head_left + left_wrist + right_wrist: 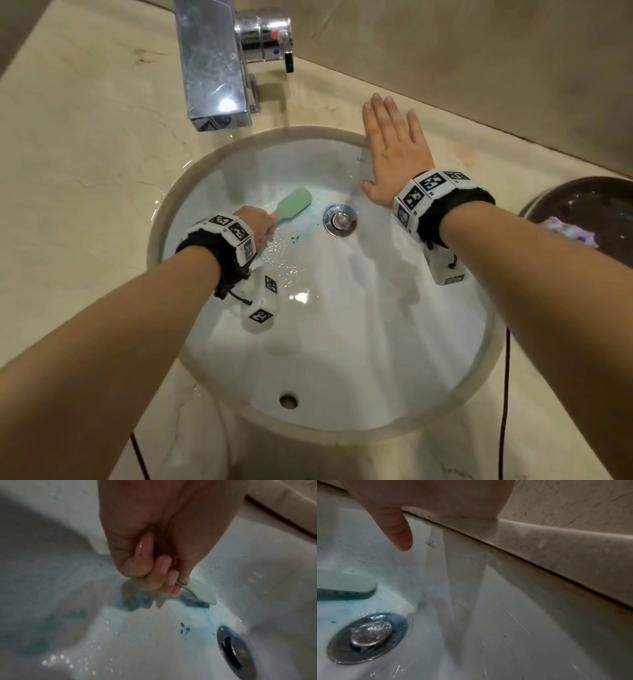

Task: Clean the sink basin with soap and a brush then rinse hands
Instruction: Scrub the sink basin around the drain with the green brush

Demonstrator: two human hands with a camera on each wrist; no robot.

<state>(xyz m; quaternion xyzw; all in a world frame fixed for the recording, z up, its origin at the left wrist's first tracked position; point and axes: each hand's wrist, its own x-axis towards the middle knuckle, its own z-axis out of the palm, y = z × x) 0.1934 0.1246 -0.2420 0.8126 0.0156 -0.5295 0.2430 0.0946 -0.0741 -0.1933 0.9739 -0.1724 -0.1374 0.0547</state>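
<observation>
While right hand (394, 150) rests flat, left hand (258, 224) grips brush (294, 204).

The white round sink basin (359, 359) is wet, with blue soap (208, 616) smeared beside its chrome drain (340, 219). The pale green brush (294, 205) lies bristles-down on the basin's far slope, just left of the drain, its head angled up-right.

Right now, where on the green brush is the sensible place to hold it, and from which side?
By its narrow handle, from the near left, as the left hand does. The green brush lies with its wide head toward the drain, bristles down on the blue soap, so only the handle end offers something for the fingers to wrap.
</observation>
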